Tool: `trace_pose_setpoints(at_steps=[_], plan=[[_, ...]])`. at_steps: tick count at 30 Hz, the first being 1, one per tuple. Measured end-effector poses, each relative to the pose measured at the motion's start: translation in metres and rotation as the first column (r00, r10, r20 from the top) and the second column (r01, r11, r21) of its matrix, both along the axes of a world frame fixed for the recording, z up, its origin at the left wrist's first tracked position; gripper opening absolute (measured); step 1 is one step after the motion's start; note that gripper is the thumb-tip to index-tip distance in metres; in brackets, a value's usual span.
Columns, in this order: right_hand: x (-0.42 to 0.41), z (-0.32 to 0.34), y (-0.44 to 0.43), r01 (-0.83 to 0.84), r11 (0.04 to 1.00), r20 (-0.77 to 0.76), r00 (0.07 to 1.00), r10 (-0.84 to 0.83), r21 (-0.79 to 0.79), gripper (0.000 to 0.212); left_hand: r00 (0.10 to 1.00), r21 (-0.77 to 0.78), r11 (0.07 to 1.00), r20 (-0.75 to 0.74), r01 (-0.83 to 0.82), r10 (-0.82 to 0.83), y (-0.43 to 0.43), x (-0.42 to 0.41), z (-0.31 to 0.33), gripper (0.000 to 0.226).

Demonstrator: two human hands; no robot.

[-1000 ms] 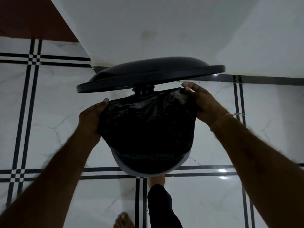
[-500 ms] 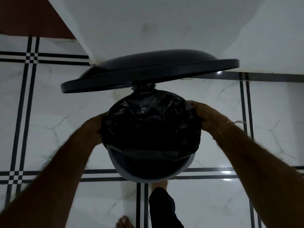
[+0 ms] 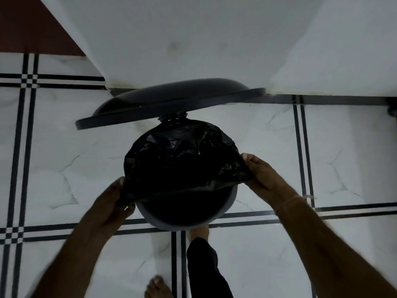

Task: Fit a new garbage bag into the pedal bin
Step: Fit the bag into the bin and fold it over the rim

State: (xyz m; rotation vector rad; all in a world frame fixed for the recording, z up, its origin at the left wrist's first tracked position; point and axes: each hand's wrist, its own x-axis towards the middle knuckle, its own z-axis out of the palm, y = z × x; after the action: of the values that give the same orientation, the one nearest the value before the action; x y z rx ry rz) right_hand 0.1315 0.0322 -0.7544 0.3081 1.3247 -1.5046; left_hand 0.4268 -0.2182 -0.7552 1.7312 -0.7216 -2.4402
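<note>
A round grey pedal bin [image 3: 227, 208] stands on the tiled floor with its dark lid [image 3: 169, 104] raised behind it. A black garbage bag [image 3: 182, 160] covers the far part of the bin's mouth; the near rim shows bare below the bag's edge. My left hand [image 3: 109, 203] pinches the bag's edge at the left side of the bin. My right hand [image 3: 264, 175] grips the bag's edge at the right side. The inside of the bin is too dark to see.
A white wall [image 3: 193, 39] rises just behind the bin. The floor is white marble tile with black line borders [image 3: 21, 147]. A foot [image 3: 198, 232] sits at the bin's near base, a dark trouser leg above it; another bare foot [image 3: 156, 287] stands lower down.
Both hands have moved from the back of the rim toward me along the bin's sides, drawing the bag's edge forward over the mouth. The view has shifted slightly.
</note>
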Motion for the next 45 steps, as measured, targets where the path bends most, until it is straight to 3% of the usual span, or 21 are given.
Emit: trace_pose_setpoints(at_steps=[3, 6, 10, 13, 17, 20, 22, 27, 36, 45], plan=[[0.014, -0.005, 0.012, 0.052, 0.998, 0.007, 0.999, -0.051, -0.023, 0.043, 0.995, 0.033, 0.996, -0.060, -0.081, 0.083, 0.018, 0.011, 0.003, 0.006], [0.031, -0.004, 0.022, 0.097, 0.994, 0.037, 0.995, -0.095, -0.044, 0.039, 0.989, 0.031, 0.998, -0.134, -0.059, 0.063, 0.030, 0.016, 0.006, 0.049], [0.057, 0.004, 0.032, 0.134, 0.991, 0.091, 0.987, -0.132, -0.020, 0.014, 0.996, 0.028, 0.999, -0.076, -0.046, 0.048, 0.042, 0.015, 0.011, 0.020], [0.075, 0.012, 0.035, 0.135, 0.988, 0.129, 0.981, -0.144, 0.080, 0.023, 0.995, 0.073, 0.994, -0.052, -0.084, 0.088, 0.050, 0.018, 0.011, 0.019], [0.092, 0.019, 0.038, 0.162, 0.975, 0.190, 0.963, -0.189, 0.150, 0.010, 0.979, 0.149, 0.970, -0.030, -0.193, 0.200, 0.057, 0.021, 0.011, 0.027], [0.101, 0.019, 0.035, 0.181, 0.971, 0.164, 0.965, -0.206, 0.153, 0.016, 0.959, 0.172, 0.950, -0.064, -0.261, 0.276, 0.061, 0.023, 0.013, 0.043], [0.105, 0.017, 0.035, 0.227, 0.963, 0.128, 0.961, -0.246, 0.147, 0.031, 0.945, 0.171, 0.936, -0.063, -0.306, 0.321, 0.061, 0.023, 0.015, 0.052], [0.110, 0.023, 0.036, 0.317, 0.940, 0.065, 0.943, -0.327, 0.129, 0.015, 0.939, 0.156, 0.934, -0.074, -0.321, 0.335, 0.064, 0.019, 0.022, 0.036], [0.136, 0.050, 0.032, 0.040, 0.980, 0.078, 0.995, -0.056, 0.197, 0.022, 0.961, 0.176, 0.957, -0.113, -0.231, 0.253, 0.082, 0.028, 0.032, 0.022], [0.177, 0.030, 0.050, 0.054, 0.989, 0.212, 0.974, -0.083, 0.139, 0.025, 0.969, 0.302, 0.932, -0.077, -0.203, 0.236, 0.116, 0.042, 0.020, 0.028]])
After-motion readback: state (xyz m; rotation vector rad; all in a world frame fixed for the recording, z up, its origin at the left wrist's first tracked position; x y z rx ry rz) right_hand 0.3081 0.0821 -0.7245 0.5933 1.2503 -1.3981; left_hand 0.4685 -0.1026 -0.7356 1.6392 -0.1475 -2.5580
